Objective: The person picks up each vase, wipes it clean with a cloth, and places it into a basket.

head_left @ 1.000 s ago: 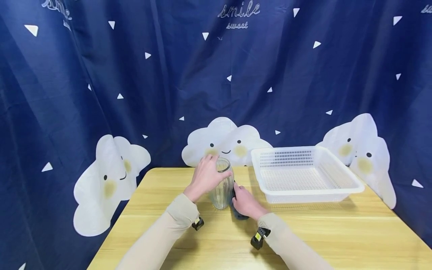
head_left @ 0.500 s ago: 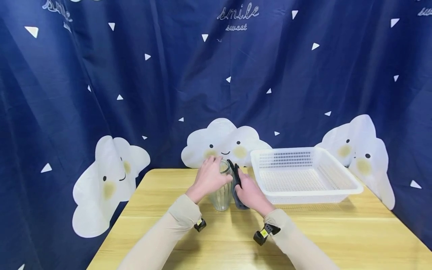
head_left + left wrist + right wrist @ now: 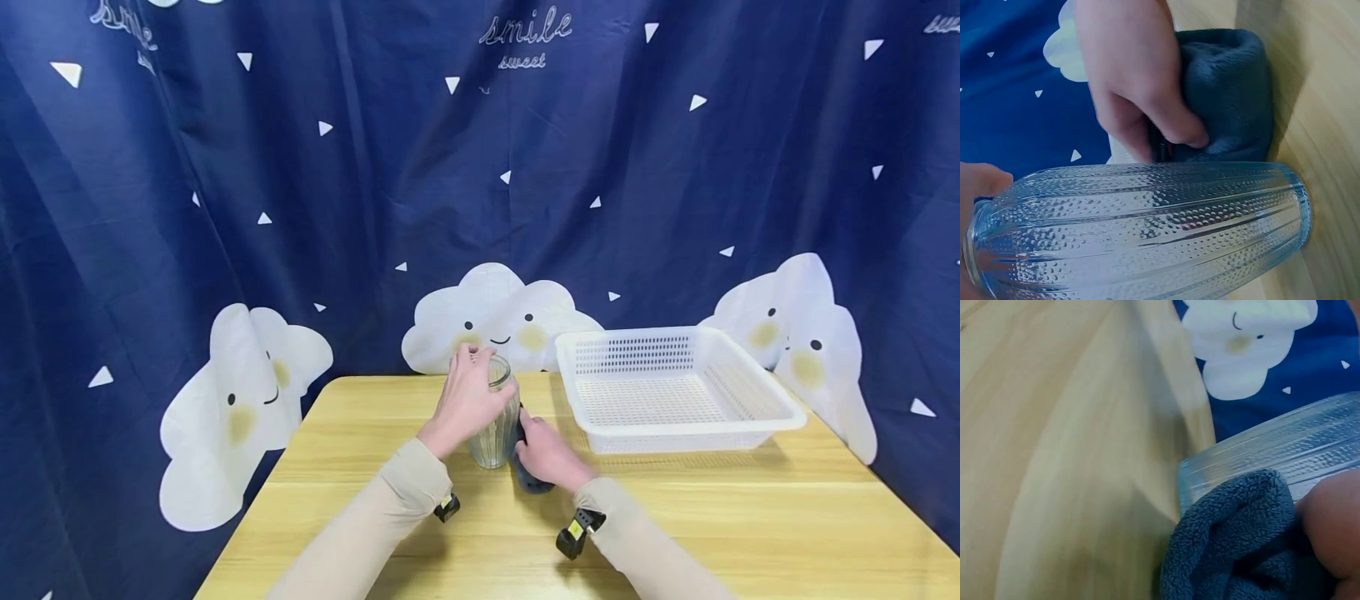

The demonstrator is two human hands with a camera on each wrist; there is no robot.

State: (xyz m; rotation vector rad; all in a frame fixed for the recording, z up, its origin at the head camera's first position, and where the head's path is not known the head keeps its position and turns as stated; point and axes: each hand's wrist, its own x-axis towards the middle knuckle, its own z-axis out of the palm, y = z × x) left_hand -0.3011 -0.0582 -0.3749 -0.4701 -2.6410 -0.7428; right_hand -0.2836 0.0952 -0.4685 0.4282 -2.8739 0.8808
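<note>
A tall clear glass vase (image 3: 493,442) with ribs and raised dots stands upright on the table. My left hand (image 3: 471,396) grips it round the top, close to the rim. On its right side, my right hand (image 3: 549,452) holds a folded blue-grey cloth (image 3: 534,482) against or very close to the glass. The left wrist view shows the fuzzy cloth (image 3: 1229,94) beside the vase (image 3: 1147,225), with a slim black item (image 3: 1163,150) under the right fingers, mostly hidden. In the right wrist view, the bunched cloth (image 3: 1229,537) covers part of the glass.
A white perforated plastic basket (image 3: 675,429) sits at the back right of the wooden table (image 3: 750,508). Behind the table hangs a dark blue curtain (image 3: 420,167) with white clouds and triangles. Both wrists carry a small black camera.
Half a second ago my right hand had the cloth raised and tilted, with black ends showing above it. It is lower along the vase now. My left hand stays at the rim.
</note>
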